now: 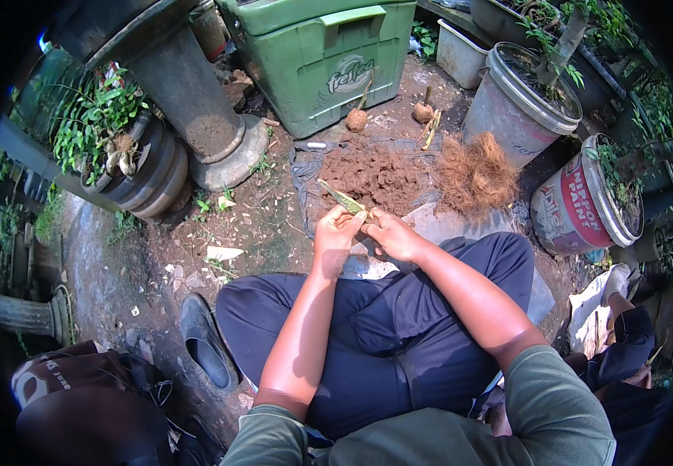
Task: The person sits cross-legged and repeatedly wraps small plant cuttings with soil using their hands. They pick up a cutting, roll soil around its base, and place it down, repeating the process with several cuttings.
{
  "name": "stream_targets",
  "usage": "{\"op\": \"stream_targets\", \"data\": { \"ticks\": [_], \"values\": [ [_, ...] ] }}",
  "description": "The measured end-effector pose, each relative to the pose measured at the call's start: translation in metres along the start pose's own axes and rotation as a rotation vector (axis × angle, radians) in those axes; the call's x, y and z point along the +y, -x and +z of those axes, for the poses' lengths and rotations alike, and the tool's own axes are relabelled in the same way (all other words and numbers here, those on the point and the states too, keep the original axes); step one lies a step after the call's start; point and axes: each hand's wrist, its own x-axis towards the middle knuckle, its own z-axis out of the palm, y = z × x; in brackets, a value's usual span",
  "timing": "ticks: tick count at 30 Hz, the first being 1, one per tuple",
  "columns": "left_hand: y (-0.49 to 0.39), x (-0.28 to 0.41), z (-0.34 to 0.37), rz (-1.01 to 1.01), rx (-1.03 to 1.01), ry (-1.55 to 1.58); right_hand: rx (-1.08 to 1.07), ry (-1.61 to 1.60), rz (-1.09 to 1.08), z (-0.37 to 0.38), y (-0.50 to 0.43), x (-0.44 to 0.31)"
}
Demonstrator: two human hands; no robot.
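Note:
My left hand (336, 233) and my right hand (393, 235) meet in front of my crossed legs, both gripping a green, pointed plant leaf (343, 199). The leaf's tip points up and to the left, and its lower end is hidden by my fingers. Just beyond my hands lies a heap of moist brown soil (371, 172) on a dark plastic sheet (307, 175). To its right is a tangled pile of brown coconut fibre (476, 175). Past the soil sit a round fibre-covered ball (356, 120) with a stalk and a second such ball (423, 112).
A green cooler box (324, 64) stands ahead. Planted paint buckets (505, 110) line the right side. At left are a stone pedestal (196, 99) and a ribbed plant pot (150, 169). A dark slip-on shoe (208, 343) lies by my knee. Other people sit at both lower corners.

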Motion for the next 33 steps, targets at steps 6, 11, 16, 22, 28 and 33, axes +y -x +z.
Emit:
{"op": "stream_targets", "data": {
  "ticks": [6,11,16,22,28,33],
  "values": [
    [0.002,-0.001,0.003,-0.02,0.023,0.026,0.064,0.04,0.104,0.0,0.001,0.006],
    [0.005,0.005,-0.005,-0.064,0.036,-0.071,-0.187,-0.394,0.109,-0.005,0.0,0.005],
    [0.005,0.007,-0.011,-0.058,-0.048,-0.137,-0.429,-0.683,0.274,-0.016,0.006,0.003],
    [0.001,0.002,-0.016,-0.188,-0.075,-0.109,-0.34,-0.35,0.172,-0.004,0.008,0.007],
    [-0.005,-0.012,-0.018,-0.132,-0.155,0.029,-0.324,-0.353,0.108,-0.005,0.005,0.005],
    [-0.006,-0.012,-0.02,-0.247,-0.067,0.252,-0.104,-0.3,0.016,-0.007,0.009,0.006]
  ]
}}
